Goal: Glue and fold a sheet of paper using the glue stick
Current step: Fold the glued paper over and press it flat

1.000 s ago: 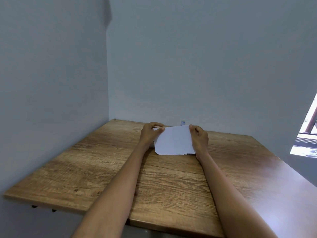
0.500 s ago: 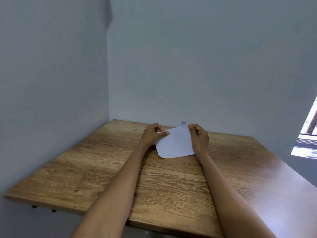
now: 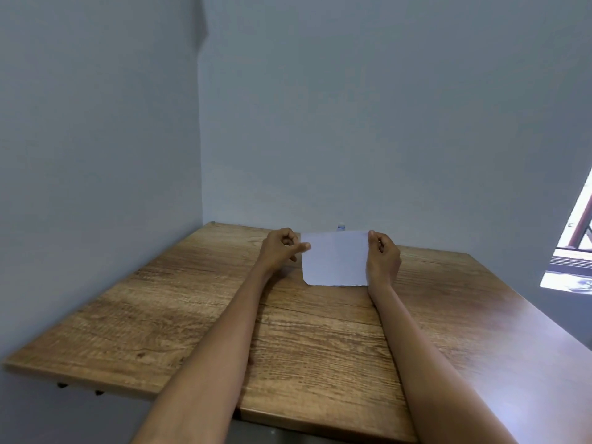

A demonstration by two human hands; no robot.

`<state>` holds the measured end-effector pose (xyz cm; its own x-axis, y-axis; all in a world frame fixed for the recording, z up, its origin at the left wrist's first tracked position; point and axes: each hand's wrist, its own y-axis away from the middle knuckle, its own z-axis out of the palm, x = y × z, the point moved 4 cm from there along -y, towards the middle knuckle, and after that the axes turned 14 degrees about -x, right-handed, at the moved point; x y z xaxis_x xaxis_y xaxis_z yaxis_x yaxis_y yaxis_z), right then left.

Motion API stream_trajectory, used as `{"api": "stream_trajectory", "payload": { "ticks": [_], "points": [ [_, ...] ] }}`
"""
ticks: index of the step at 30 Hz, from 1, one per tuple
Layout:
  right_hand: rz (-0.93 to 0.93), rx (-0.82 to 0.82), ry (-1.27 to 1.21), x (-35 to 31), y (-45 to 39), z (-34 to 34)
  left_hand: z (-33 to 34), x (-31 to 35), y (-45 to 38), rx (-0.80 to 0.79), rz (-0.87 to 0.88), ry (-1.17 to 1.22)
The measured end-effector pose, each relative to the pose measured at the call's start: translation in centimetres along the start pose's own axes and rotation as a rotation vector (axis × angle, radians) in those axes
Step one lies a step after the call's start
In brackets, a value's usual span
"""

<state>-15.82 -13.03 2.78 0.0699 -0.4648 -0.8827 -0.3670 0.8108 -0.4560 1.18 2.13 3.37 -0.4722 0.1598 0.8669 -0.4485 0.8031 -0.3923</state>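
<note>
A small white sheet of paper [image 3: 334, 258] is held up over the far middle of the wooden table [image 3: 304, 331]. My left hand [image 3: 282, 251] pinches its upper left edge between thumb and forefinger. My right hand [image 3: 382, 257] grips its right edge, thumb at the top corner. The sheet's lower edge sits near the table top. Behind the sheet, only the pale cap of the glue stick [image 3: 341, 226] shows above the paper, close to the back wall.
The table stands in a corner, with grey walls at the left and behind. Its front edge runs across the bottom of the view. A bright window opening [image 3: 573, 251] lies at the far right.
The sheet has swung from tilted to square and now faces me more fully. My left hand has shifted left along the top edge; my right hand has moved slightly right.
</note>
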Motion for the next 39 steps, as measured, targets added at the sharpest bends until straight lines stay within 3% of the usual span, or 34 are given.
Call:
{"api": "stream_trajectory", "payload": {
  "ticks": [13, 18, 21, 26, 31, 39],
  "points": [
    [-0.033, -0.088, -0.015, 0.1, -0.1, 0.9, -0.1, -0.4, -0.1, 0.135, -0.053, 0.373],
    [-0.068, -0.139, -0.025, -0.2, 0.0, 1.3, 0.6, -0.9, -0.2, 0.061, -0.176, 0.647],
    [-0.070, -0.184, -0.020, -0.3, 0.2, 1.8, 1.2, -1.3, -0.1, -0.007, -0.228, 0.577],
    [0.007, -0.260, -0.079, -0.1, 0.2, 2.2, 0.7, -1.5, 0.0, 0.059, -0.197, 0.609],
    [0.064, -0.425, -0.063, 0.3, 0.5, 2.9, 1.0, -1.1, 0.0, 0.051, -0.202, 0.492],
    [0.124, -0.365, -0.136, 0.1, 0.7, 2.9, 1.3, -0.7, 0.1, 0.086, -0.175, 0.487]
  ]
}}
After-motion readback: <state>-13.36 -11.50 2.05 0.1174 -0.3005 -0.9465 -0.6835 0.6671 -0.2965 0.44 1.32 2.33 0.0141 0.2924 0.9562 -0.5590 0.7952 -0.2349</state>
